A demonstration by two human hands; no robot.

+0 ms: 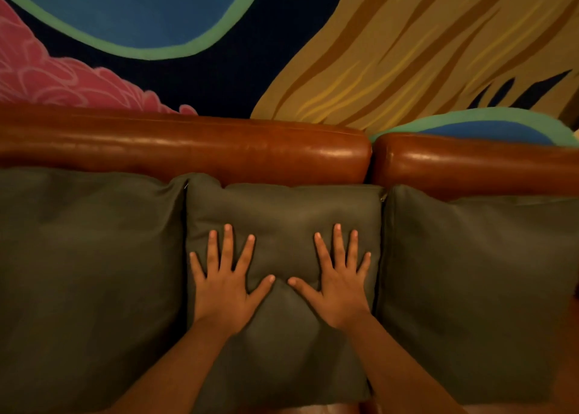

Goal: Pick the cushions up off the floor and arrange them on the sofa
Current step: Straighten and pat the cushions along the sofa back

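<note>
Three dark green cushions in a row across the middle of the frame, propped against the brown leather sofa back (188, 144). Middle cushion (282, 213) at centre frame, wedged between the left cushion (87, 257) and the right cushion (476, 272), touching both along its side seams. Left hand (224, 283) and right hand (340, 283) laid flat on the middle cushion's face, fingers spread, thumbs pointing toward each other; grip released on both, palms pressing, nothing clasped. Fabric dented and creased between the thumbs.

Judging by the layout, task close to finished: all three visible cushions on the sofa, none on the floor within this view. Floor itself almost wholly out of frame, so no telling whether more cushions wait there. Likely step in hand: patting or pressing the middle cushion into place.

Edges: top of the middle cushion just below the rolled leather top of the sofa back, with a split between two back sections at upper right of centre. Lower edge of the cushions near the bottom of the frame, a sliver of brown seat leather beneath. No gaps between cushions, so little sideways room. Open room only toward the viewer, along the forearms. Painted wall (219, 69) in blue, pink and ochre filling the upper frame behind the sofa.
</note>
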